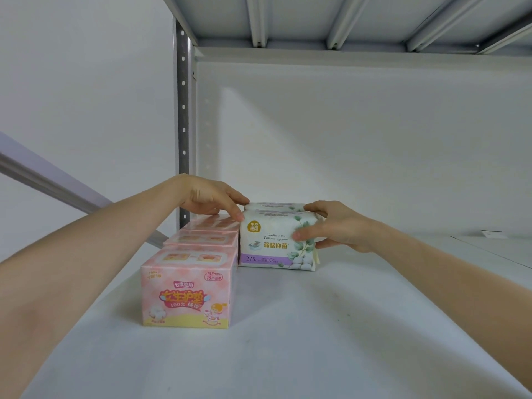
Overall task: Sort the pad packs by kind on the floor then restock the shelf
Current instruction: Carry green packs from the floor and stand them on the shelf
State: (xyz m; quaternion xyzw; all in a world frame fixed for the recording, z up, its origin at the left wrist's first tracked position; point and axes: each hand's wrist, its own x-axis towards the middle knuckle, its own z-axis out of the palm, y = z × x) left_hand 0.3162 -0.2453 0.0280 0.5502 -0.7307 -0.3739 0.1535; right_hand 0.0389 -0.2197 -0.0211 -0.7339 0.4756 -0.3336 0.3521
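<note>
Restocking: a white pad pack [276, 240] is held between curled fingers of left hand [207, 197] and right hand [336, 228]; release seems needed next.

Shelf board [288, 335]: painted metal, matt, smooth, pale grey.
Upright post [183, 110]: bare metal, dull, punched with holes.
Pink boxes [187, 295]: printed card, smooth, faint sheen.
White pack [273, 240]: soft plastic film, lightly crinkled, satin gloss.
</note>
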